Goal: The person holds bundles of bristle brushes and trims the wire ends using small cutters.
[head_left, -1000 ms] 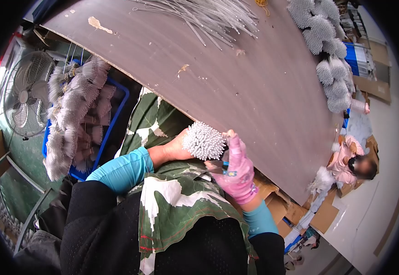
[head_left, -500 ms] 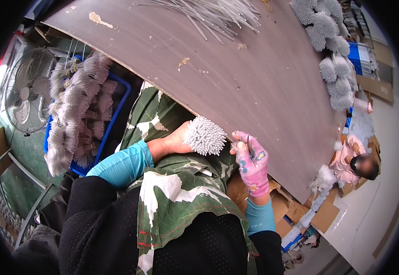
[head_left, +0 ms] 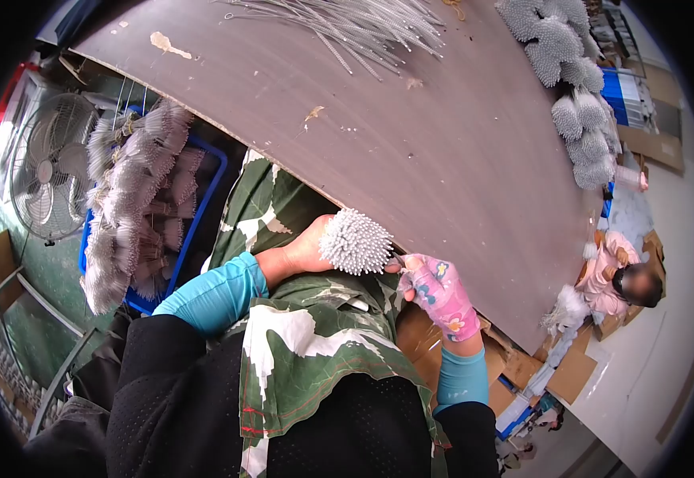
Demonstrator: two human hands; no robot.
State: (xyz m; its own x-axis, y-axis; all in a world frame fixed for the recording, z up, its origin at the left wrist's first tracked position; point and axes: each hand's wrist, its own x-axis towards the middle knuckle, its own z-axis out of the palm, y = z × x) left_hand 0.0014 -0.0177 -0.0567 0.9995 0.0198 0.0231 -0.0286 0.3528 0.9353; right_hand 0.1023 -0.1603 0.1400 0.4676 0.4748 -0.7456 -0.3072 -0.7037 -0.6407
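Wrapped around a bundle of thin rods [head_left: 355, 242] with pale, bead-like tips is my left hand [head_left: 309, 245]; the tips face up toward me. The bundle is above my lap by the table's edge, and its lower part is hidden. Just right of it, my right hand [head_left: 436, 291], in a pink flowered glove with bare fingertips, is closed on a small dark tool [head_left: 397, 261]. Its kind is hard to make out. The fingers point at the bundle's right side, and I cannot tell whether they touch it. A green and white apron [head_left: 315, 342] covers my lap.
Loose thin rods [head_left: 355, 28] lie on the brown table [head_left: 443, 151]. Several grey bundles [head_left: 574, 95] stand along its far right edge. Left are a blue crate [head_left: 218, 171] holding pale bundles [head_left: 132, 199] and a fan [head_left: 46, 171]. A person in pink [head_left: 602, 267] sits at right.
My right hand has turned and moved slightly left and down, bringing its fingertips and the dark tool closer to the bundle's side. My left hand keeps its hold on the bundle.
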